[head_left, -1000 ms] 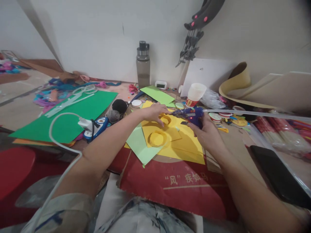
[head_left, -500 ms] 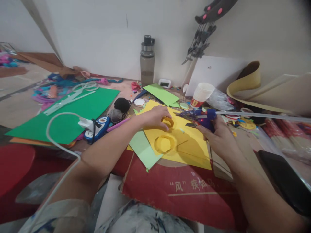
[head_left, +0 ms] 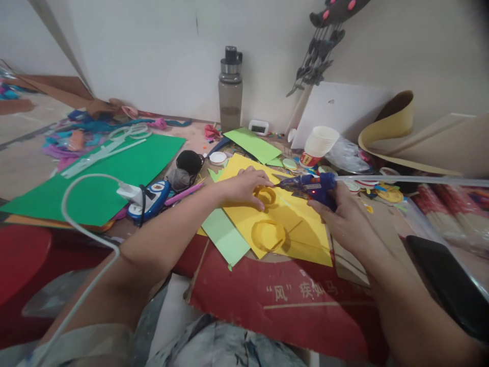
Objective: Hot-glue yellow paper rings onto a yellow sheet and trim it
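My left hand [head_left: 247, 187] curls round a small yellow paper ring [head_left: 268, 195], thumb on its near side and fingers on its far side. A blue hot glue gun [head_left: 315, 184] is in my right hand [head_left: 344, 211], its small red light lit and a long clear glue stick [head_left: 401, 179] running out of its back. The gun's nozzle points left, close to the ring and my left fingertips; whether it touches the ring I cannot tell. A wider yellow paper ring [head_left: 284, 235] stands nearer to me on the yellow sheet [head_left: 309, 242].
Green sheets [head_left: 148, 153] and a blue power strip [head_left: 153, 201] with a white cable lie to the left. At the back stand a water bottle [head_left: 230, 97] and stacked paper cups [head_left: 320, 145]. A black phone [head_left: 446, 280] lies on the right, a red cardboard piece [head_left: 237, 295] in front.
The glue gun's nozzle has come nearer to the small ring in my left hand. The wider ring appears a little further right, and the view has shifted slightly.
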`<state>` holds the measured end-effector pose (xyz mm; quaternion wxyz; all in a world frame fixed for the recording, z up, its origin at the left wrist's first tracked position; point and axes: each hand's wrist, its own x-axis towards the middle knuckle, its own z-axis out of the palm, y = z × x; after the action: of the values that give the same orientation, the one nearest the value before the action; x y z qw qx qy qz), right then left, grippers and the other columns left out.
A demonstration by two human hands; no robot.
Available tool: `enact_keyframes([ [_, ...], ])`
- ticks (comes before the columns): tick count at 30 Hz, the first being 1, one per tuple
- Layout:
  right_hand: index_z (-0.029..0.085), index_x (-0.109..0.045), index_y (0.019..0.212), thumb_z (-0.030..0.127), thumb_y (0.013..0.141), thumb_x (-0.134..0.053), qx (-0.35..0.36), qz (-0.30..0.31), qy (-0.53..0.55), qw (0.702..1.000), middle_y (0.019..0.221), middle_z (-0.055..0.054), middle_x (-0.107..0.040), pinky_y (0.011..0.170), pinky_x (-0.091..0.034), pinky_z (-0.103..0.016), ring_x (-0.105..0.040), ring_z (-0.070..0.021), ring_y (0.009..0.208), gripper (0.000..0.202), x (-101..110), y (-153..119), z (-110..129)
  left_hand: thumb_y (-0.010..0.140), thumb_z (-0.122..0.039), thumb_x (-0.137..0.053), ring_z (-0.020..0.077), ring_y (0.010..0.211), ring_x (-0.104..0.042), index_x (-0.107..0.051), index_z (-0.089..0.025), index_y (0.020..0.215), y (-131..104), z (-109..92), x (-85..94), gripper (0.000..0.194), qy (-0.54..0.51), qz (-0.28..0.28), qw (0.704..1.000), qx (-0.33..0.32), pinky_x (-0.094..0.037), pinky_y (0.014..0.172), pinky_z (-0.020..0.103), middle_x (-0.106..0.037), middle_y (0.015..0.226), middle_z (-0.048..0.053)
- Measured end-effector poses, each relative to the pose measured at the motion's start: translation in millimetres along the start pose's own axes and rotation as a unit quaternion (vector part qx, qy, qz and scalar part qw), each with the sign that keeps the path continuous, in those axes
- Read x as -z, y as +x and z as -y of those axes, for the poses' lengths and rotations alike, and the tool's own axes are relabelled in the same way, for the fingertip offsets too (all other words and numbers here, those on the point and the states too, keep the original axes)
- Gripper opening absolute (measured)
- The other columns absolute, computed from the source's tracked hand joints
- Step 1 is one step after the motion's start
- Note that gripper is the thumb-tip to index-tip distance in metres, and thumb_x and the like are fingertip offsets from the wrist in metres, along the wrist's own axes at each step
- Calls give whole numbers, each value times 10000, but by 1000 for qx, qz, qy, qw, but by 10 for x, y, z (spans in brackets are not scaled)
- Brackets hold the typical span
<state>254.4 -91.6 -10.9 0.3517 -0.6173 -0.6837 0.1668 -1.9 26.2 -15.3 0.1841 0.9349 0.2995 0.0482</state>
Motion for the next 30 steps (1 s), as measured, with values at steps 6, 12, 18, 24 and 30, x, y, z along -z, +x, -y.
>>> enact_keyframes([
  [6,265,-566,1178,465,847,-627,-23,6,-26,999,1027,-96,-707,764,-506,-436,-651,-305,900,392,-41,-24,24,803,-490,-741,289,1206,-437,-647,-287,1291,18,-29,-11,538,-8,9,1000,0,-316,995,379,-578,1317,62],
  [12,213,-584,1077,484,854,-583,-43,4,-119,992,887,-93,-701,639,-455,-359,-639,-275,758,351,-48,-46,192,829,-490,-700,296,1196,-438,-655,-282,1273,43,46,-63,492,-24,0,999,-22,-300,996,400,-595,1281,67],
  [18,183,-623,1032,368,891,-540,-50,45,-228,971,943,-151,-724,728,-469,-377,-675,-321,882,247,-87,-69,488,843,-490,-680,295,1177,-450,-665,-290,1230,59,100,-139,435,-23,-20,999,-31,-297,954,390,-608,1243,66],
  [24,173,-605,1074,395,907,-517,-56,32,-241,968,937,-152,-713,713,-460,-364,-669,-322,893,292,-94,-69,428,802,-446,-727,279,1145,-471,-611,-254,1291,44,56,-136,538,-18,-38,999,-11,-319,948,373,-623,1216,72],
  [30,162,-595,1092,409,928,-498,-53,33,-244,968,956,-158,-704,708,-462,-355,-670,-312,894,312,-88,-69,376,831,-471,-691,277,1157,-467,-655,-254,1217,50,74,-139,445,-4,-34,999,-18,-322,959,374,-612,1225,71],
])
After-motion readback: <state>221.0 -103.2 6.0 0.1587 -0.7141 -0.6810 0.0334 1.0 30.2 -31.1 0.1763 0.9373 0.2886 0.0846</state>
